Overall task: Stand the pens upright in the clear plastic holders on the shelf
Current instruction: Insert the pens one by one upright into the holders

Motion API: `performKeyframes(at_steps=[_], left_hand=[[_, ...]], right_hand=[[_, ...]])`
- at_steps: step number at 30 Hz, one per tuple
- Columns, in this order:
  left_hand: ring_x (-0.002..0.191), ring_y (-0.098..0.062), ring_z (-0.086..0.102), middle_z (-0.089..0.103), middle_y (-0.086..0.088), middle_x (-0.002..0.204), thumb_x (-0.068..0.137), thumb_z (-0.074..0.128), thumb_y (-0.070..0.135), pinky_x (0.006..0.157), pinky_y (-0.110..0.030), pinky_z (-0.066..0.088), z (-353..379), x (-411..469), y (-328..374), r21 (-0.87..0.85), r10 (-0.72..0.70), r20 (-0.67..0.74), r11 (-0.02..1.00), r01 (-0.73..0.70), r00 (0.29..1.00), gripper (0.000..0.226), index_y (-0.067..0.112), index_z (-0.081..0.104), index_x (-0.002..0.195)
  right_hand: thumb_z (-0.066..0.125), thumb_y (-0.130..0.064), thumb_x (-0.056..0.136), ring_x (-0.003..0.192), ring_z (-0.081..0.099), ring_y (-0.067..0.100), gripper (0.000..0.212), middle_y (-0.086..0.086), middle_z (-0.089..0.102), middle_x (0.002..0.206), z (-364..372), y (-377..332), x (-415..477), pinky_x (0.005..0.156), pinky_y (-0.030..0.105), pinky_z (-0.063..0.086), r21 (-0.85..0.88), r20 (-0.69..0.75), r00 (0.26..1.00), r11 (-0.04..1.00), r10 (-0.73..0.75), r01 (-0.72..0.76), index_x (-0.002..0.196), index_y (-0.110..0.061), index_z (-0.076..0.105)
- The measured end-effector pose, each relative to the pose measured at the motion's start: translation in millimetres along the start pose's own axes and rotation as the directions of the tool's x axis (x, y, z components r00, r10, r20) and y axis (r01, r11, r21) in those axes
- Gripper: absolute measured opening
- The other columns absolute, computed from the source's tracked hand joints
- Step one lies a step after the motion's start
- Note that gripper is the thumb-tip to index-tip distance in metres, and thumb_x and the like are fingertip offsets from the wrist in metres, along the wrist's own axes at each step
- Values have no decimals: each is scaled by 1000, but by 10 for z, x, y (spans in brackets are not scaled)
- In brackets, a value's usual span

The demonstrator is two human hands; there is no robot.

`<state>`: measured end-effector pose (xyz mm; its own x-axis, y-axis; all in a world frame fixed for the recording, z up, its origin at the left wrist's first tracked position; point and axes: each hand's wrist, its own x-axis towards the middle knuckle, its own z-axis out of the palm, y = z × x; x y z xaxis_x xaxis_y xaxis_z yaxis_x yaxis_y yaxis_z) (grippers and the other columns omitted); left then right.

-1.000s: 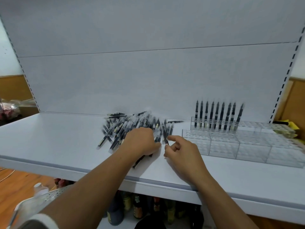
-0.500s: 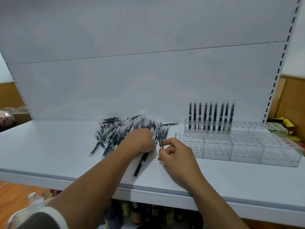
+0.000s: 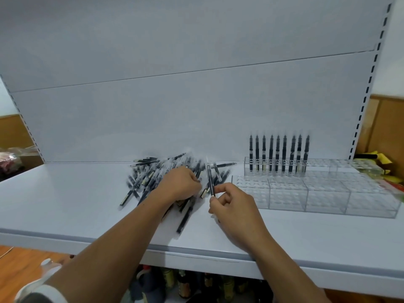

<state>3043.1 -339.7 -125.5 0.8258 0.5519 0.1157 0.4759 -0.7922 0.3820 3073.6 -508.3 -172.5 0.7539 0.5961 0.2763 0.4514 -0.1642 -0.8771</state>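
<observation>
Toward the back edge of the shelf, about midway along it, the pile of loose pens is lying flat and criss-crossed, so most of the job is waiting to be done. The left hand is staying planted on the pile's near side with its fingers curled down among the pens; whether it is actually gripping any cannot be told. Just right of it, the single pen that was lying at the pile's right edge a second ago is now being lifted clear and tipped upright, its far end pointing up and back. The right hand is pinching it near its lower end between thumb and forefinger, the other fingers folded in. That pen is looking ready to carry right to the clear plastic holders, which are sitting toward the shelf's right back corner. In their rear tier a row of standing pens is filling the left end, with slots beside it looking free
</observation>
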Motion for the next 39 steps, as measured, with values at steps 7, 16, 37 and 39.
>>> performKeyframes(at_steps=[7, 16, 37, 39], left_hand=[[72, -15, 59, 64, -1, 81, 96, 43, 27, 56, -30, 42, -148, -258, -106, 42, 24, -22, 999, -23, 999, 12, 19, 51, 95], [70, -6, 48, 53, 10, 80, 88, 59, 43, 54, -24, 32, 73, -581, -142, 171, 79, 4, 982, -79, 997, 23, 25, 46, 95], [54, 0, 53, 66, 12, 66, 90, 64, 25, 49, -9, 37, -75, 18, 652, -670, 209, -188, 688, -280, 960, 2, 23, 65, 90], [55, -1, 54, 69, 9, 72, 91, 63, 25, 48, -10, 38, -28, 125, 881, -745, 235, -170, 604, -281, 957, 5, 21, 65, 94]], right_hand=[[59, -30, 89, 75, 67, 13, 13, -1, 68, 72, -10, -16, -13, 75, 40, 57, -6, 15, 1000, 1000, -4, 4, 102, -32, 58], [60, -33, 87, 73, 67, 11, 12, -6, 69, 70, -7, -29, -17, 73, 40, 57, -22, 10, 1000, 1000, 9, -8, 98, -33, 57], [62, -26, 91, 58, 63, 2, 10, -5, 72, 76, -959, -141, 275, 52, 14, 45, 32, -15, 995, 995, -95, 95, 96, -33, 55], [63, -25, 91, 57, 63, 2, 12, -2, 72, 76, -1208, -88, 345, 50, 12, 44, 10, -67, 993, 995, -96, 96, 96, -33, 55]])
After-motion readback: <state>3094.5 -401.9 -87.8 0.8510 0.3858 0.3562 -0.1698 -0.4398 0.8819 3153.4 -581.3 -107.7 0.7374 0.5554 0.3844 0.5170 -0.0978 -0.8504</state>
